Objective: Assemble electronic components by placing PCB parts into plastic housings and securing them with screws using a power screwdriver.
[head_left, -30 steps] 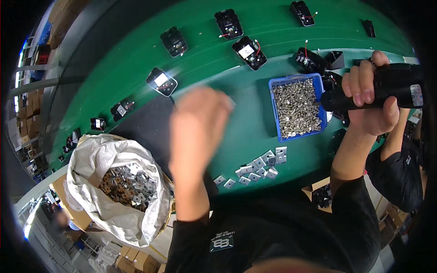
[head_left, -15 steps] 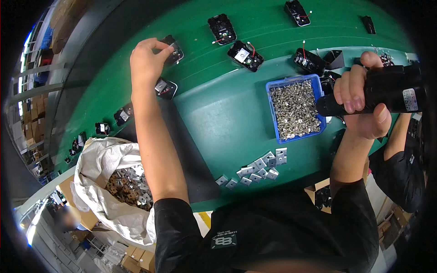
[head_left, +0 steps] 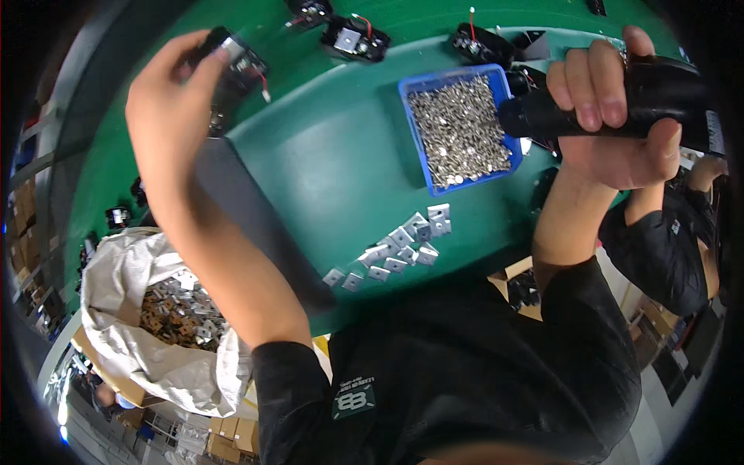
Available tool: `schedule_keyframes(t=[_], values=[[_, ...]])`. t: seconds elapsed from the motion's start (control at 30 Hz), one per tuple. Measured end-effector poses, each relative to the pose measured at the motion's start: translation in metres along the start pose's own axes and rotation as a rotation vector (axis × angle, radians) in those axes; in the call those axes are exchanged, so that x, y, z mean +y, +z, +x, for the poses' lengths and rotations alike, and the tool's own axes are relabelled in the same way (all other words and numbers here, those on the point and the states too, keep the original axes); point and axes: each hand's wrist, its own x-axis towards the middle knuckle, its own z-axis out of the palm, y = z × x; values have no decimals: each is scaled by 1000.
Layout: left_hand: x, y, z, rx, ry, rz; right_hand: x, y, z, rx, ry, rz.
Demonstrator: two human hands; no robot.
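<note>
At the upper left my left hand (head_left: 164, 112) grips a black plastic housing (head_left: 246, 68) between thumb and fingers; a silvery square plate and a red wire with a white plug show on it. On the right, my right hand (head_left: 608, 151) is wrapped round a black handheld power screwdriver (head_left: 663, 97). Its narrower end points left, over the right rim of a blue bin (head_left: 418, 143) full of screws (head_left: 463, 128). Several silvery square plates with holes (head_left: 399, 242) lie loosely grouped on the green table nearer my body.
More black housings (head_left: 355, 39) with wires stand along the far green belt. A white sack (head_left: 116, 310) of metal plates sits at the left. A dark strip (head_left: 248, 225) edges the table there. Another person (head_left: 659, 248) is at the right, beside an open carton (head_left: 515, 283).
The view has shifted, so the bin and plates appear farther left and higher. My left hand now holds the housing tilted up at the belt. My right hand keeps its grip on the screwdriver.
</note>
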Motion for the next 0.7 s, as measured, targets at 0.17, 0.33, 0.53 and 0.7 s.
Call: schedule_keyframes(t=[0.17,0.33,0.53,0.7], values=[[41,25,-98,-231,128,-71,-6,6,5,-23,60,48],[40,52,-125,-263,100,-215,-12,18,5,-11,108,20],[82,67,-118,-79,496,-271,-20,24,0,2,86,28],[94,91,-112,-34,596,-320,-20,29,-1,3,73,58]])
